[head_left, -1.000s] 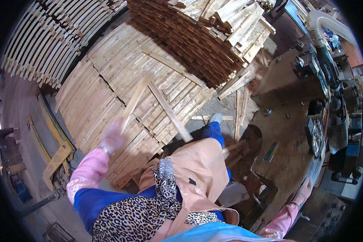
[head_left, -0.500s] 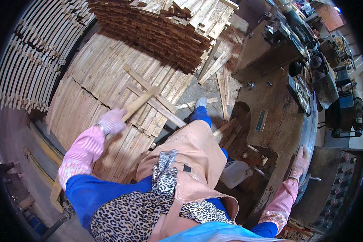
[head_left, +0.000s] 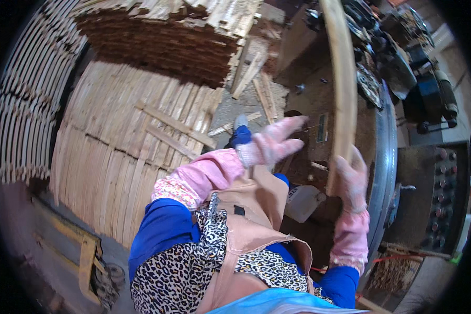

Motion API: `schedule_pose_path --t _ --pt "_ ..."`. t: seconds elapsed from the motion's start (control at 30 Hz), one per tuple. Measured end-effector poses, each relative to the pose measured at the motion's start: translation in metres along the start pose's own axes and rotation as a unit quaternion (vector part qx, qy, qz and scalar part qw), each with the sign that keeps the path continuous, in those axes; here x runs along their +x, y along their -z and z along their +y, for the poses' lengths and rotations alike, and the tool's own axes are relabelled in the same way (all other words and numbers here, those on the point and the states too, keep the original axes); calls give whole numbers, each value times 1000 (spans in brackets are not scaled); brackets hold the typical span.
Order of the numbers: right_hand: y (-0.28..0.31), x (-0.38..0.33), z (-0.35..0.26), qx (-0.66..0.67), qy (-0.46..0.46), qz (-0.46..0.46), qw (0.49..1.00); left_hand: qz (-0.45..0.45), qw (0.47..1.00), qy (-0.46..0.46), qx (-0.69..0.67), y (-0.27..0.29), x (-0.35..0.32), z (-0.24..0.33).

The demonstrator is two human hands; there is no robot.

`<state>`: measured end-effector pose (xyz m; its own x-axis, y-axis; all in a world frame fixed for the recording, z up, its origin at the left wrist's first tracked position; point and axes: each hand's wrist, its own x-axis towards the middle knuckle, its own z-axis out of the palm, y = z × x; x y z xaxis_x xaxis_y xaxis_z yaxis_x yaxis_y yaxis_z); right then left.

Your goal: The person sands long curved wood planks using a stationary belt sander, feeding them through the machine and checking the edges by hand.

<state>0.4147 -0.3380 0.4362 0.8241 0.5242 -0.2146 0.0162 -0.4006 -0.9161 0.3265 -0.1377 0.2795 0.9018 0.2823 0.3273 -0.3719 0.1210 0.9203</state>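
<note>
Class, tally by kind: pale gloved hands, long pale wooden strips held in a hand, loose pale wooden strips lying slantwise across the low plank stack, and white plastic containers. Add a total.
Pale gloved hands (left hand, right hand): 2
Held wooden strip: 1
Loose slantwise strips (upper strip, lower strip): 2
White plastic container: 1
Total: 6

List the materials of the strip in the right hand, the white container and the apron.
Strip in the right hand: bare wood, judging by its uneven yellow-brown tone. White container: likely plastic, smooth and slightly translucent. Apron: matte tan cloth, perhaps canvas; its edge looks frayed.
</note>
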Motion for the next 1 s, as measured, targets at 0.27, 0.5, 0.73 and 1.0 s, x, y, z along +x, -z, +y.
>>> schedule_pose_path --t 0.27,0.5,0.73,1.0 --pt "198 -171 108 -454 2 346 821 -157 712 360 582 187 -194 -167" --pt "265 -28 145 -452 12 390 802 -181 625 225 726 236 -259 -229" --pt "238 168 85 -507 121 339 784 6 709 189 680 271 -132 -83" --pt "-142 122 51 47 26 -269 962 193 930 -20 -312 156 81 34"
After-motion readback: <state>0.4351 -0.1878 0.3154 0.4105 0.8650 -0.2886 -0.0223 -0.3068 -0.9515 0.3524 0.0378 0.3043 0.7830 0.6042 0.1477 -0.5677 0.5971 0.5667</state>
